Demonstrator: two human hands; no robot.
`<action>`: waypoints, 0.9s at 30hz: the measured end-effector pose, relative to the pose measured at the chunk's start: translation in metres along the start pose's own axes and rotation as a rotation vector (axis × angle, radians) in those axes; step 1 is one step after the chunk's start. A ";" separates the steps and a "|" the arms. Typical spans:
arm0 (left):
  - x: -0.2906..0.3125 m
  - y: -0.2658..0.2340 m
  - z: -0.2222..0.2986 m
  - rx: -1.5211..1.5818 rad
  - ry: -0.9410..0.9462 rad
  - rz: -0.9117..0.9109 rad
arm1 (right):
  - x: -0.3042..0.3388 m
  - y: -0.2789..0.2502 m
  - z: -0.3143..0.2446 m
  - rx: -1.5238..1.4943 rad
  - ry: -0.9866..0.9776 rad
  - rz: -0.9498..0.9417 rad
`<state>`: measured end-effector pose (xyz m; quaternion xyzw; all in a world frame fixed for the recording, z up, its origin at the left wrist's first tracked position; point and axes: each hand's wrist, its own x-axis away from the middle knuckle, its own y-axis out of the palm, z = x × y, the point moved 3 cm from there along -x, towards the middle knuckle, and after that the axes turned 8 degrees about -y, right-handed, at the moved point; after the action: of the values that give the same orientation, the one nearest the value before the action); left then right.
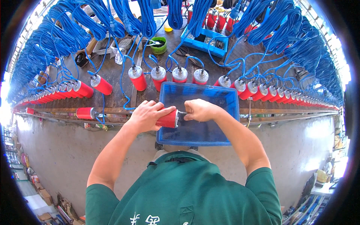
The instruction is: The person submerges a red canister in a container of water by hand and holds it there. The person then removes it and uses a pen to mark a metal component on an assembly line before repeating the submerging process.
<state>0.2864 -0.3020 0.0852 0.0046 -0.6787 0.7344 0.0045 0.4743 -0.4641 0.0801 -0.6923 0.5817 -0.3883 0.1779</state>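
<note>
My left hand (148,116) is wrapped over a red cylinder (167,119) lying on its side, its metal end cap facing right. At that cap, my right hand (200,110) pinches a small grey metal piece (182,112); its kind is hidden by the fingers. Both hands are over a blue plastic bin (198,143) at the bench's front edge. Just beyond the bin, several red cylinders (158,77) stand with metal caps up and blue cables attached. Left of my hand, another red cylinder (85,113) lies on its side near the edge.
Coiled blue cables (127,18) hang in a long row above the bench (123,80). Farther back are a light-blue tray (210,48) of small parts and a green pot (158,45). More capped red cylinders (258,92) line the bench's right side. Loose cable runs cross the bench.
</note>
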 end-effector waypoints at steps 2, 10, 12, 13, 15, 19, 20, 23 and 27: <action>0.000 0.000 0.000 -0.001 0.006 0.004 | 0.002 0.000 -0.009 0.030 0.044 0.007; -0.001 -0.001 -0.002 0.018 0.018 -0.010 | 0.012 0.008 -0.020 0.189 0.022 0.093; 0.000 0.000 -0.004 0.044 -0.008 0.000 | 0.011 0.009 -0.016 0.168 -0.029 0.139; -0.001 0.000 -0.004 0.043 -0.007 0.000 | 0.009 0.011 -0.012 0.118 0.018 0.099; -0.002 0.000 -0.003 0.021 0.006 -0.033 | 0.008 0.015 -0.006 0.068 0.065 0.061; -0.004 -0.003 0.000 0.002 0.017 -0.026 | 0.015 0.011 -0.014 0.167 0.026 0.156; -0.004 -0.003 0.000 -0.005 0.019 -0.029 | 0.017 0.010 -0.018 0.183 0.027 0.193; -0.002 -0.003 -0.001 0.011 0.007 -0.028 | 0.016 0.020 -0.004 0.087 0.055 0.327; -0.002 -0.002 -0.003 0.028 -0.005 -0.031 | 0.009 0.046 0.020 -0.732 0.169 0.413</action>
<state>0.2884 -0.2990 0.0871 0.0168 -0.6684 0.7435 0.0141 0.4593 -0.4889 0.0383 -0.5444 0.8201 -0.1679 -0.0537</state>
